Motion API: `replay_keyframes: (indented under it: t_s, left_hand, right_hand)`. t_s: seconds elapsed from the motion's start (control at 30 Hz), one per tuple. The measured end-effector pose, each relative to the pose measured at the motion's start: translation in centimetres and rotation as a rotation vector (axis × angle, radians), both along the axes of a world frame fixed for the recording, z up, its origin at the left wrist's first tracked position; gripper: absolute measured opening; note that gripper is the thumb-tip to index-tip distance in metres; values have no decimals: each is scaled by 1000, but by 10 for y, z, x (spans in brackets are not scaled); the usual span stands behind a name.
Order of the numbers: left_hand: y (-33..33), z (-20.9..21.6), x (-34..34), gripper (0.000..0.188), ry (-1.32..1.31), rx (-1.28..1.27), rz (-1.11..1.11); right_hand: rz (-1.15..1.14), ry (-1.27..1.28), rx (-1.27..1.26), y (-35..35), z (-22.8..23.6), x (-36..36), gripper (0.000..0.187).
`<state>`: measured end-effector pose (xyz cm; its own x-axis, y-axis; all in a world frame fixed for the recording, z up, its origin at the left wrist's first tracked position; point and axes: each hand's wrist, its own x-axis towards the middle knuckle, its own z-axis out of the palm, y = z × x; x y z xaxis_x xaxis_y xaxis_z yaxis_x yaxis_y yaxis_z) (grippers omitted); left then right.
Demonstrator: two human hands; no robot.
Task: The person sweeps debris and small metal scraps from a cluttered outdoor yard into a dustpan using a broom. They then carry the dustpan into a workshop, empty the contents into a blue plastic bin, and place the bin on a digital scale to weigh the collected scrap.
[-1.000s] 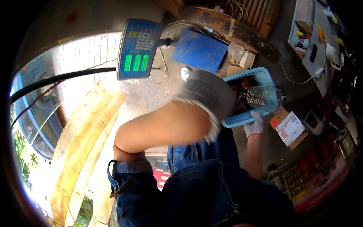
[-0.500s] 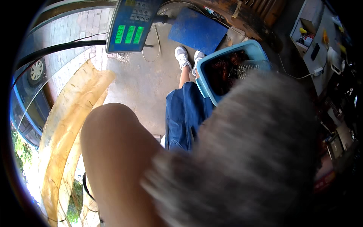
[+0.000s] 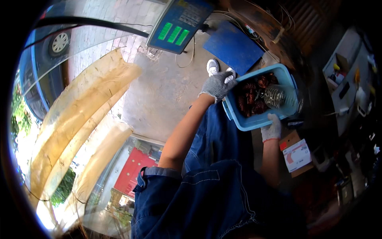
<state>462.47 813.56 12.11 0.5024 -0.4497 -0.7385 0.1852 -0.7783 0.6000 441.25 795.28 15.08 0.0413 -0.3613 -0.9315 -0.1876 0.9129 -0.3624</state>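
A light-blue plastic tub (image 3: 246, 124) is between my hands, near my legs. Inside lie several reddish-brown wire coils (image 3: 250, 95) and a pale, ribbed, see-through round thing (image 3: 275, 96), which I cannot name surely. My left hand (image 3: 217, 85), in a grey knitted glove, closes on the tub's left rim, its thumb toward the far corner. In a matching glove, my right hand (image 3: 272, 128) grips the near right rim. Part of its fingers is hidden by the tub wall.
A blue scale platform (image 3: 234, 47) lies on the floor beyond my shoes, with a blue lit display (image 3: 175, 30) to its left. Yellowed plastic sheeting (image 3: 85, 95) hangs at the left. A cardboard box (image 3: 296, 153) and a cluttered bench (image 3: 344, 75) stand at the right.
A bare arm and blurred grey glove close to the view have moved away. Both my gloved hands now show on the tub, and the whole scene has shifted rightward and down.
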Motion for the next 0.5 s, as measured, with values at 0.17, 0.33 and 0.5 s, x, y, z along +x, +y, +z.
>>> replay_keyframes:
  t_s: [0.17,0.33,0.5]
  left_hand:
    - [1,-40,-22,52,145,-42,-134]
    - [0,-23,-19,43,61,34,-297]
    - [3,4,-28,38,-20,73,-287]
  right_hand:
    - [73,-50,33,2,-3,-5,29]
    - [85,21,48,4,-3,-5,26]
    - [212,-45,78,-8,-8,-18,26]
